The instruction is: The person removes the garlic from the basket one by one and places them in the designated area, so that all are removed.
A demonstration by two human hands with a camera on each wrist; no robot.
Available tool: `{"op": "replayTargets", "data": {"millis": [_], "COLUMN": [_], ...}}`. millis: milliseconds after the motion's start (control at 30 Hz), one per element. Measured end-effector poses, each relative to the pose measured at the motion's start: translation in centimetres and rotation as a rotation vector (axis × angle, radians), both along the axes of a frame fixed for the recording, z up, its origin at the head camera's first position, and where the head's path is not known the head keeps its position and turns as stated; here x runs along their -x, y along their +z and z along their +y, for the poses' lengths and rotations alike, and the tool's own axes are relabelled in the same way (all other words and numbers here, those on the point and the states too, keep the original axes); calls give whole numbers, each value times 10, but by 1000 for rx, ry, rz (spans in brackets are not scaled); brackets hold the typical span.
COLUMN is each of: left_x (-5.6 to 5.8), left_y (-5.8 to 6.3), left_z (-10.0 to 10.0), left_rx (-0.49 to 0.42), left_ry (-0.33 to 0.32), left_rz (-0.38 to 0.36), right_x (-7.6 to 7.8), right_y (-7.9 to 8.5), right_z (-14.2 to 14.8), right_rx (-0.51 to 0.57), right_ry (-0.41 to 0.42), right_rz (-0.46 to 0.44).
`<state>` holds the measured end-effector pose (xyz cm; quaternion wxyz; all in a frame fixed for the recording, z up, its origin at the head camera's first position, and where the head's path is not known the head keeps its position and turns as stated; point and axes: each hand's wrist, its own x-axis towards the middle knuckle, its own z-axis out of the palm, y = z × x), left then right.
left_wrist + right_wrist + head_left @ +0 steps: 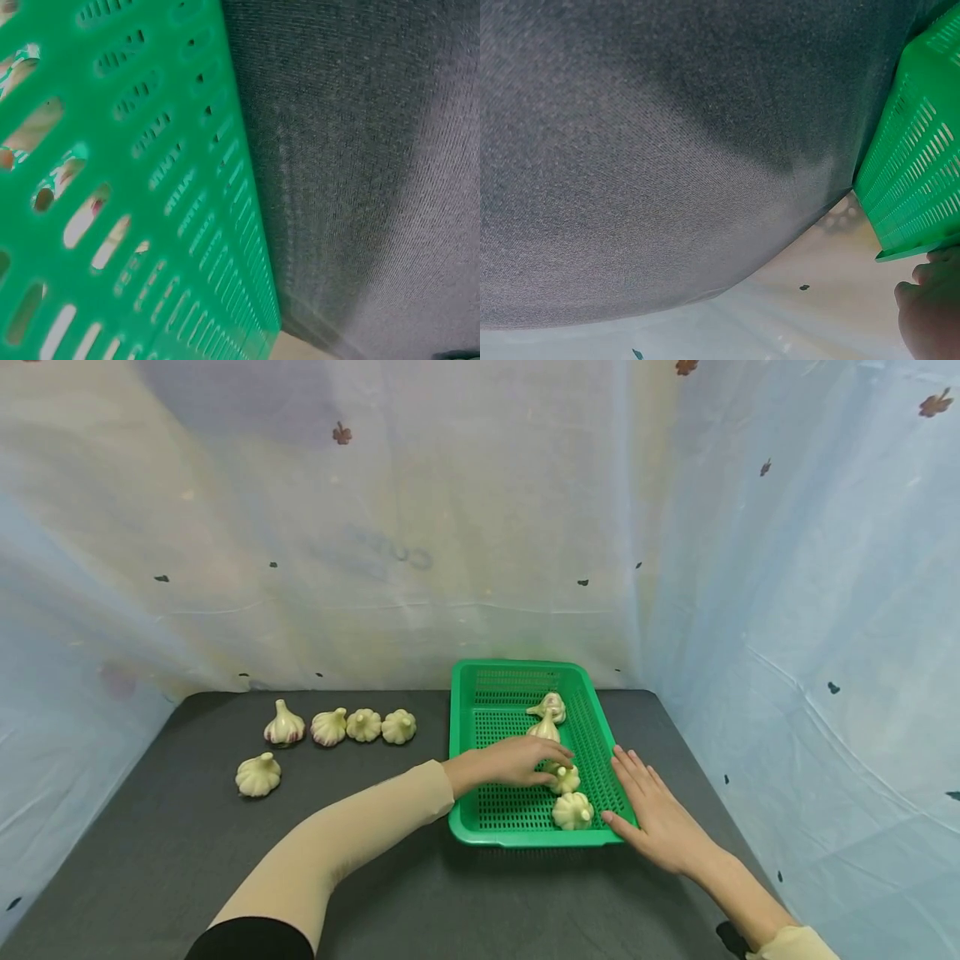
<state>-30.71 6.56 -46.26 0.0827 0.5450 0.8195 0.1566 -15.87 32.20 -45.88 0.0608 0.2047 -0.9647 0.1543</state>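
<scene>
The left hand reaches inside a green rectangular plastic basket with slotted walls. Its fingers and thumb are bent closely around a pale, round, ribbed garlic bulb, pinching it near the basket floor. The right hand has its fingers straight and spread, resting against the basket's smooth right rim, and it grips nothing. Three other garlic bulbs lie in the basket. Five knobbly bulbs, some purple-tinged, sit to the left on a dark grey, fine-grained tabletop.
</scene>
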Motion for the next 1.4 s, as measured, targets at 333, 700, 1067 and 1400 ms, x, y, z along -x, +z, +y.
{"op": "replayTargets", "data": {"millis": [333, 700, 1067, 1400], "left_x": [-1, -3, -9, -19], "left_y": [0, 3, 15, 42], "left_z": [-1, -2, -14, -37], "left_rx": [-9, -3, -131, -281], "left_ry": [-4, 60, 79, 95], "left_rz": [12, 48, 30, 4], "right_x": [-2, -3, -2, -3], "right_y": [2, 1, 2, 2], "right_z": [-1, -1, -2, -2], "right_rx": [-1, 11, 10, 14], "right_ry": [2, 1, 8, 8], "right_rz": [6, 8, 11, 20]}}
